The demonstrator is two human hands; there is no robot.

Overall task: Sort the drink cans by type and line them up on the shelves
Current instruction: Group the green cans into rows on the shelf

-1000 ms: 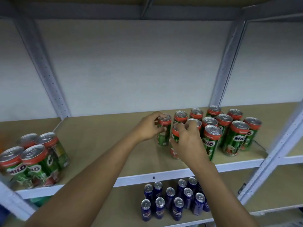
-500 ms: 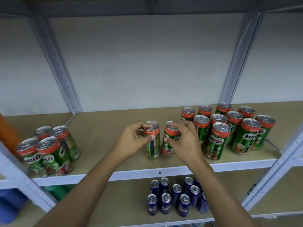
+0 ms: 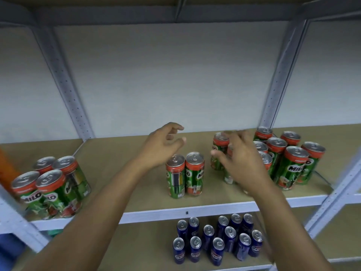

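Right hand [image 3: 239, 163] motion-blurred, hiding Milo cans [image 3: 228, 167] behind; grasp unclear.

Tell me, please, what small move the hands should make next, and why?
Probably the right hand should close on the nearest Milo can in the right-hand cluster and bring it beside the pair of Milo cans standing mid-shelf. Both hands are empty, the left hand hovering above the pair, and the right one is already reaching into that cluster, so extending the row seems the natural step.
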